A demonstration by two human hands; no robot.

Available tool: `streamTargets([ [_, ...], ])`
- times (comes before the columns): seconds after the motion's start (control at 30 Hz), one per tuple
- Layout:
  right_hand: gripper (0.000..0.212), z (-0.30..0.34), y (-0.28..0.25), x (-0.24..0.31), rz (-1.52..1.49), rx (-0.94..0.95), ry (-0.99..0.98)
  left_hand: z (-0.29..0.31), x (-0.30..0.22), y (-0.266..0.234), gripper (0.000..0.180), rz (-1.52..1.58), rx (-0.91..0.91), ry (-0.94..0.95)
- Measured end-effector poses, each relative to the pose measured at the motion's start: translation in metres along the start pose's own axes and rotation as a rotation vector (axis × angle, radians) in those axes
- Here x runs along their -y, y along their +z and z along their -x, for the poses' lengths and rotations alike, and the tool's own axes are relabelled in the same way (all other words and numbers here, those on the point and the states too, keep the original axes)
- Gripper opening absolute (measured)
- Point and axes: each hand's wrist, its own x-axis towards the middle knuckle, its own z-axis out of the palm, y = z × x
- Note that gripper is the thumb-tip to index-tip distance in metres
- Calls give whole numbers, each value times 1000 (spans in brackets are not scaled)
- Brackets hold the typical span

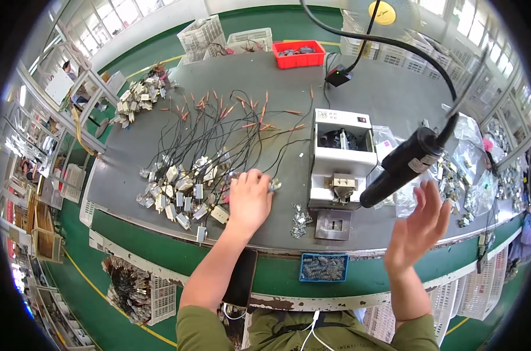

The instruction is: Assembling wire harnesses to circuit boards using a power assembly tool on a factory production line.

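My left hand (251, 200) is at the right edge of a heap of small wired parts (186, 190), its fingers curled down over one of them. Beside those fingers the end of a small, partly clear wired part (275, 185) sticks out; the rest is covered. Black leads with reddish-brown tips (227, 111) fan out from the heap toward the far side. My right hand (419, 225) is raised with its fingers apart, holding nothing. Just above and left of it hangs a black electric screwdriver (403, 167) on a cable, tilted beside a white screw feeder (342, 158).
A metal fixture plate (333, 224) lies before the feeder, with loose metal pieces (301, 220) on its left. A blue tray of small metal parts (324, 268) sits at the near edge. Bagged parts (467, 152) crowd the right; a red bin (299, 54) stands at the back.
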Motion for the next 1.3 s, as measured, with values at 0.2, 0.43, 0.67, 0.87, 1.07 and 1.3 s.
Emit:
streamTargets([
  [0.2,58,33,34,41,-595,728,876,30,-61,-76,36,358,238,-54],
  [0.43,57,42,14,67,-835,707,1271,28,-31,-76,34,857,527,-48],
  [0.67,50,56,-77,101,-699,829,839,18,-26,-26,58,1501,720,-338],
  [0.87,35,21,-135,63,-610,1035,604,19,-65,-41,58,2174,478,-511],
  [1.07,24,-1,-126,34,-29,1283,912,43,-30,-65,50,2097,231,-83],
  [1.3,27,18,-75,1,-332,694,1110,57,-21,-82,48,1800,53,-527],
])
